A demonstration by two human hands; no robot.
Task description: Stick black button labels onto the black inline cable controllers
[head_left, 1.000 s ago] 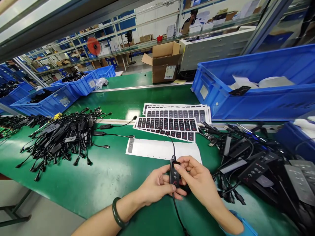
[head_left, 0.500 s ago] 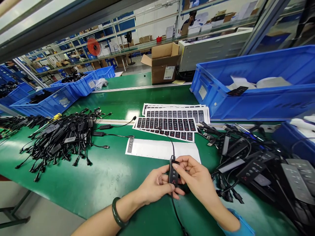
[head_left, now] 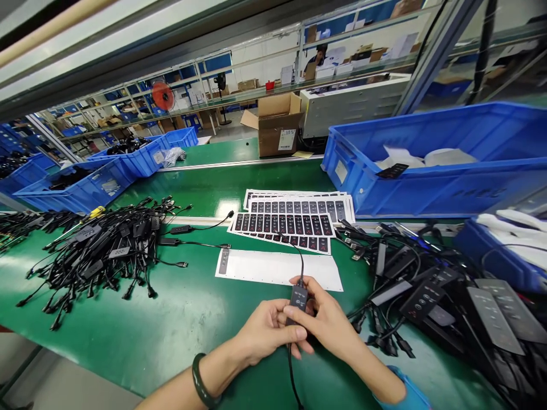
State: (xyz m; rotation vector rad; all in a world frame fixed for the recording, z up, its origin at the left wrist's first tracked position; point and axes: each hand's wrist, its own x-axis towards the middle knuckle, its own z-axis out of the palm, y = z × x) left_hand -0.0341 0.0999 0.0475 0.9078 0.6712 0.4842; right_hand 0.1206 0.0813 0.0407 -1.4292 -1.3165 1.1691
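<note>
Cable heap (head_left: 106, 250) left of controller (head_left: 298, 297), sticker sheets (head_left: 290, 223) beyond

Black controller (head_left: 298, 297); green mat (head_left: 179, 324); blue bins (head_left: 427, 188); black stickers (head_left: 282, 224), seemingly red-marked; white sheet (head_left: 277, 267).

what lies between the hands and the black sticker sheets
In the head view, a white sheet with one sticker at its left end lies there, and the cable of the held controller crosses over it.

Factory assembly line, blue bins (head_left: 431, 171), cable piles (head_left: 102, 250)
</note>
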